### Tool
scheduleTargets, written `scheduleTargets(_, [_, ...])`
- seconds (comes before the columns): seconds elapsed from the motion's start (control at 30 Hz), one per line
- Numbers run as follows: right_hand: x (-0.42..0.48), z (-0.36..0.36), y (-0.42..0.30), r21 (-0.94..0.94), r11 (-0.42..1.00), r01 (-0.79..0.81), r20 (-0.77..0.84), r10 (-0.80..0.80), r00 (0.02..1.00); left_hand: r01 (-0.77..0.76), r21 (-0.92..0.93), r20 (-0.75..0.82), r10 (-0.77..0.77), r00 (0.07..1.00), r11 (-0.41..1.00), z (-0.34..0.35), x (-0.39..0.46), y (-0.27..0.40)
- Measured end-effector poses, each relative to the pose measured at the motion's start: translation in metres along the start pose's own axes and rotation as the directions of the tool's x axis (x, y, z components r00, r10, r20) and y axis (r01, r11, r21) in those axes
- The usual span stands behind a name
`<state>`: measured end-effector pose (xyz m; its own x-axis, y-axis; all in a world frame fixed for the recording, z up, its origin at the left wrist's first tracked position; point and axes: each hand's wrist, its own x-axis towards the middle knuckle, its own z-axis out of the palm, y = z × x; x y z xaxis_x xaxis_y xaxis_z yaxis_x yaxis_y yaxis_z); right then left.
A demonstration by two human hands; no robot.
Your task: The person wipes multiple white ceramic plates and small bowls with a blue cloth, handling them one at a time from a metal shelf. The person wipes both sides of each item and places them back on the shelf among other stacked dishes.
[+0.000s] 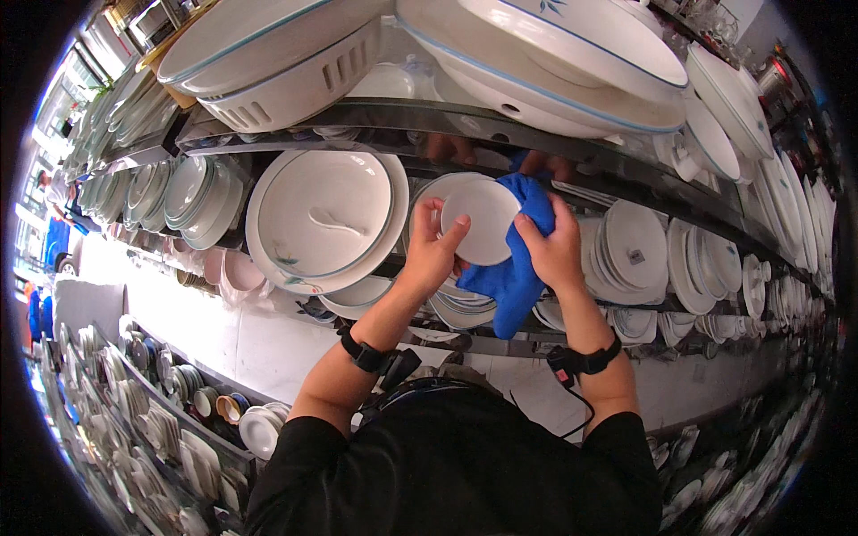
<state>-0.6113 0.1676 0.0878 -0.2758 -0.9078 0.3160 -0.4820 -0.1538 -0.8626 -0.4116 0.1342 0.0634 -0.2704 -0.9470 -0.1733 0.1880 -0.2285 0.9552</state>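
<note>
Between my two hands is a small round white dish (484, 224), held up over the lower shelf. My left hand (436, 242) grips its left rim, thumb on the upper face and fingers behind. On its right side my right hand (551, 244) pinches a blue cloth (513, 285) against the rim. Part of the cloth passes behind the dish and hangs below it. To the left of my left hand stands a large white plate (322, 214) with a blue rim line. A white ceramic spoon (335, 222) lies on that plate.
Above my hands runs a dark shelf edge (469, 124) bearing large oval dishes (570, 60). Stacked plates (633, 248) stand on the right, more plates (194, 194) on the left. Behind me to the left is another rack with several dishes (260, 429). A person (60, 194) is at the far left.
</note>
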Motion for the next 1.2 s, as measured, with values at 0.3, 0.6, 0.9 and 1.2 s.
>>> scheduleTargets(0.3, [-0.045,-0.038,-0.021,0.273,0.959,-0.075,0.141,0.037,0.989,-0.376,0.486,0.243,0.291,0.925,0.789,-0.011,-0.033,-0.005])
scheduleTargets(0.6, [-0.058,-0.039,-0.058,-0.092,0.957,0.274,0.606,-0.164,0.779,-0.056,0.571,0.366,-0.192,0.911,0.819,-0.013,-0.057,0.021])
scheduleTargets(0.9, [-0.052,-0.004,-0.046,-0.219,0.952,0.215,0.433,-0.103,0.896,-0.328,0.534,0.602,-0.078,0.795,0.779,-0.035,-0.052,0.038])
scheduleTargets(1.2, [-0.044,0.025,-0.050,-0.435,0.888,0.149,0.366,0.024,0.930,-0.116,0.401,0.457,-0.089,0.885,0.908,-0.048,-0.044,0.006])
